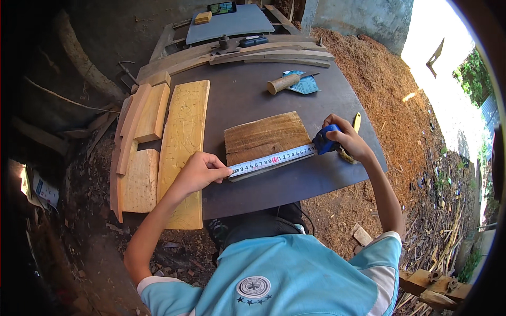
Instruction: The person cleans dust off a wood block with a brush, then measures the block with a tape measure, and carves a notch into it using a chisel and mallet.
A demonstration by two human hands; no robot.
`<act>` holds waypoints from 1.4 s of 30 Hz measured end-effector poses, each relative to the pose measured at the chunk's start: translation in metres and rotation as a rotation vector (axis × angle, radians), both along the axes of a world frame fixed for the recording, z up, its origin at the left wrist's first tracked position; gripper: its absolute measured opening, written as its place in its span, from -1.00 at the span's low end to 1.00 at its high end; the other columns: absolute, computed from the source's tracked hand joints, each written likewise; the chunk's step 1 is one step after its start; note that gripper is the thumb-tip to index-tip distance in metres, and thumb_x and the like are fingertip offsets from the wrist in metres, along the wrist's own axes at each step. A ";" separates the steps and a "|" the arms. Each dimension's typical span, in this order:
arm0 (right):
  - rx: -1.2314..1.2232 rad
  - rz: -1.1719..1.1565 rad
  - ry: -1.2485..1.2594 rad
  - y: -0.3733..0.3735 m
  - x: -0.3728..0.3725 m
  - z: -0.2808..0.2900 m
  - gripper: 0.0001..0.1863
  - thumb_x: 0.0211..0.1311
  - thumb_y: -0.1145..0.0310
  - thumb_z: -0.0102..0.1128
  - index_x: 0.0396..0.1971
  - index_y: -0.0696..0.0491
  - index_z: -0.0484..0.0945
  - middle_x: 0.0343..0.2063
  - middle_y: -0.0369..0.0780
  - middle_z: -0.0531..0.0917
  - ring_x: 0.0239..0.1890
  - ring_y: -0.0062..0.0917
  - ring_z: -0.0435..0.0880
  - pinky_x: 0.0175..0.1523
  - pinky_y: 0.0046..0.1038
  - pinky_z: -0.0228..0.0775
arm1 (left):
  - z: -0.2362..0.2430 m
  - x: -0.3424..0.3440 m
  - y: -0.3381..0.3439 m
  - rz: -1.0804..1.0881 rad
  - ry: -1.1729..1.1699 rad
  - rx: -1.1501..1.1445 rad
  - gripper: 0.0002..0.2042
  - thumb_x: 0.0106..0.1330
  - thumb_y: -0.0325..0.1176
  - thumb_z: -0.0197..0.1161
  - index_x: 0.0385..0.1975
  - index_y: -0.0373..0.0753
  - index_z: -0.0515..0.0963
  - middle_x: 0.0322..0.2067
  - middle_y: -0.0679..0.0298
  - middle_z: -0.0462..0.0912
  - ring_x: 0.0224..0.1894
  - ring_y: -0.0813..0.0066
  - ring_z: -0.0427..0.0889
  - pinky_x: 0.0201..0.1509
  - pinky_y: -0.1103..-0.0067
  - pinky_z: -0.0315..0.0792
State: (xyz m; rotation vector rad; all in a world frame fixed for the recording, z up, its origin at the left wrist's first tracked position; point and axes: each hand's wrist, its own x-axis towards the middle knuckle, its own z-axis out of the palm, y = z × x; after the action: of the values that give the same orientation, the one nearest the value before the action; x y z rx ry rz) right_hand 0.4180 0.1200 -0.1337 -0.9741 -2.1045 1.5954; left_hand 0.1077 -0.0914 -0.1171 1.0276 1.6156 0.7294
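Observation:
A rough brown wooden board (pixel 268 136) lies on the dark table in front of me. Along its near edge stretches the white blade of a tape measure (pixel 326 139) with a blue case. My right hand (pixel 345 138) is closed around that case at the board's right end. At the near left corner, my left hand (pixel 202 173) pinches the blade's free end between thumb and fingers. Just beyond my right hand shows the yellow handle of a brush (pixel 357 122), its bristles partly hidden under the hand.
A long yellowish plank (pixel 184 142) and several stacked wood pieces (pixel 138 181) line the table's left side. Farther back, a wooden-handled chisel-like tool (pixel 283 84) rests on blue sandpaper (pixel 305 84). Curved wood strips (pixel 269 52) lie along the far edge. Sawdust (pixel 385 84) covers the ground at right.

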 end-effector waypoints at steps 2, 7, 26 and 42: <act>-0.006 -0.002 0.000 0.001 0.000 -0.001 -0.71 -0.03 0.19 0.04 -0.33 0.02 0.35 -0.53 -0.35 0.39 -0.56 -0.74 0.34 -0.58 -0.68 0.15 | 0.006 0.001 0.002 -0.021 0.217 0.025 -0.87 0.07 -0.40 0.32 -0.50 -0.33 0.57 -0.53 0.23 0.62 -0.49 0.60 0.57 -0.36 0.66 0.46; -0.056 -0.007 0.003 0.006 -0.001 -0.009 -0.71 -0.03 0.19 0.03 -0.33 0.04 0.35 -0.53 -0.35 0.39 -0.54 -0.73 0.35 -0.59 -0.68 0.15 | 0.008 0.012 -0.002 -0.029 0.296 0.198 -0.88 0.08 -0.41 0.30 -0.46 -0.33 0.58 -0.52 0.25 0.62 -0.46 0.57 0.59 -0.31 0.64 0.46; -0.028 -0.388 0.149 0.061 -0.030 -0.007 -0.78 0.00 0.28 0.08 -0.43 0.13 0.48 -0.55 -0.28 0.55 -0.54 -0.69 0.51 -0.56 -0.68 0.22 | -0.015 -0.034 0.066 0.109 0.084 0.187 -0.91 0.11 -0.43 0.26 -0.44 -0.30 0.60 -0.49 0.34 0.59 -0.39 0.65 0.55 -0.32 0.72 0.45; 0.066 -0.162 0.075 0.049 -0.067 -0.002 -0.76 0.01 0.21 0.03 -0.42 0.08 0.43 -0.66 -0.38 0.38 -0.71 -0.77 0.26 -0.66 -0.68 0.01 | -0.016 -0.038 0.066 0.121 -0.083 0.107 -0.87 0.20 -0.42 0.19 -0.31 -0.31 0.53 -0.36 0.24 0.59 -0.26 0.55 0.57 -0.17 0.64 0.51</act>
State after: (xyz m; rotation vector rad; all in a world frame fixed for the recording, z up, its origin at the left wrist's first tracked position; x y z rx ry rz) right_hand 0.3507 0.1690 -0.1359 -1.0182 -1.9615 1.4515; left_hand 0.0696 -0.0251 -0.1328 0.9685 1.5908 0.9364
